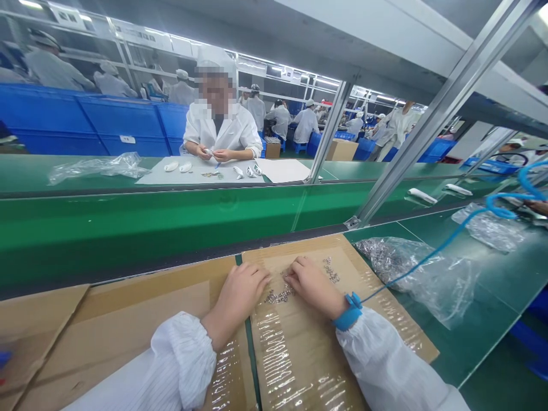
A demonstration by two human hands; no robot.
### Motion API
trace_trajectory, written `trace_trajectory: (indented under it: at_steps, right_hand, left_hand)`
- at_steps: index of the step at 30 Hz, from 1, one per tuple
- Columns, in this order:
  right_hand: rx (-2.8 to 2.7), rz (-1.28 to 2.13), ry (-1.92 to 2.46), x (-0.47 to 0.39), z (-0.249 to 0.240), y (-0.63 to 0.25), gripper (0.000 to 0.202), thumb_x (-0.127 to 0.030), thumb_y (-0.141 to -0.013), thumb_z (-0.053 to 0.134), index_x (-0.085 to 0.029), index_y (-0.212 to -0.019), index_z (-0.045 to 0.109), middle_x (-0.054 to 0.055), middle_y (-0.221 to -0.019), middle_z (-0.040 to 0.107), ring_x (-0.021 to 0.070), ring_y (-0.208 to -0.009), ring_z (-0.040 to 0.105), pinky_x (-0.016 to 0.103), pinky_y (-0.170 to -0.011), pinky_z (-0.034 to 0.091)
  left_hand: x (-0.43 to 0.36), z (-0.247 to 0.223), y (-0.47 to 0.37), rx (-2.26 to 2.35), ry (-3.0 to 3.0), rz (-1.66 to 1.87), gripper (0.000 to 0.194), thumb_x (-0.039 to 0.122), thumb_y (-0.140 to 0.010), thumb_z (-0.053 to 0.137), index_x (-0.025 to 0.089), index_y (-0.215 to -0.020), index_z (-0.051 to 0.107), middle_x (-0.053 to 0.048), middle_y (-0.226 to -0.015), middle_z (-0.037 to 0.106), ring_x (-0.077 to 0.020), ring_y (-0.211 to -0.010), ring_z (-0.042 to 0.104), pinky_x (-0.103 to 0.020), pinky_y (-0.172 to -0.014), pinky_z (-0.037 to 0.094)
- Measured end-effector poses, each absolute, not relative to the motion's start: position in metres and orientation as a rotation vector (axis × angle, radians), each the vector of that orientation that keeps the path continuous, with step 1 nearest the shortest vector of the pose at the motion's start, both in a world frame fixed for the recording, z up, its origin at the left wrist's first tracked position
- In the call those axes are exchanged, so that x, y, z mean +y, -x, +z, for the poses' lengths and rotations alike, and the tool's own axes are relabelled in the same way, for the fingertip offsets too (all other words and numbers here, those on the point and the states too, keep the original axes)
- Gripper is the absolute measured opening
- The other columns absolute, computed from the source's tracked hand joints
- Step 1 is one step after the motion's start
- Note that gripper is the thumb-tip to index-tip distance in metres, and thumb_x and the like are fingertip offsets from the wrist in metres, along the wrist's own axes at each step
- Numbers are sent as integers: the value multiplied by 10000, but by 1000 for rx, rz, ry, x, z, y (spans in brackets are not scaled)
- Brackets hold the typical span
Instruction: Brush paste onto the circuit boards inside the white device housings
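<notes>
Small silvery metal parts (280, 295) lie in a loose pile on a flat cardboard sheet (308, 348). My left hand (240, 294) rests at the sheet's left edge, its fingers bent and pressed together beside the pile; anything in them is hidden. Over the sheet, my right hand (315, 285) has its thumb and fingertips pinched at the small metal parts by the pile's upper side. Right of that hand is a second, narrow group of metal parts (331, 270). A blue wrist strap (349, 312) with a coiled cord circles my right wrist.
Another cardboard sheet (149, 325) lies left. At right, a clear plastic bag (419, 268) holds many metal parts, and the blue cord (445, 245) crosses it. A metal post (428, 125) rises ahead. Across a green channel (171, 220), a co-worker (220, 128) handles white pieces.
</notes>
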State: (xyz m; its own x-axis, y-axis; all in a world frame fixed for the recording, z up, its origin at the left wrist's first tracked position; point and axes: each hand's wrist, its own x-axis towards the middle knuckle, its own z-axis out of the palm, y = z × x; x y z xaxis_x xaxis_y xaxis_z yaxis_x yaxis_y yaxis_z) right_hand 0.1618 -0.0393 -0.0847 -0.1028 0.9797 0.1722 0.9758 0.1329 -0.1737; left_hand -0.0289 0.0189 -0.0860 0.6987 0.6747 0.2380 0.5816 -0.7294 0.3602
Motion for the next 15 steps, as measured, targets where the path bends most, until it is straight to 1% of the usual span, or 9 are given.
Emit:
trace_trajectory:
  at_steps: [7, 15]
  right_hand:
    - [-2260, -71, 1934, -40, -86, -163, 60, -137, -873, 533, -136, -825, 570, 85, -892, 575, 232, -865, 512, 352, -783, 419]
    - [-2260, -132, 1949, -41, -86, -161, 124, -62, -883, 458, -146, -826, 530, 70, -877, 565, 213, -840, 494, 330, -753, 400]
  left_hand:
    - [17, -84, 29, 1003, -2643, 472, 274, 275, -936, 400, 204, -1007, 654, -26, -994, 662, -204, -968, 529, -362, -803, 350]
    - [18, -83, 28, 996, -2654, 466, 283, 269, -938, 389, 202, -1012, 653, -27, -978, 657, -208, -955, 523, -364, -799, 354]
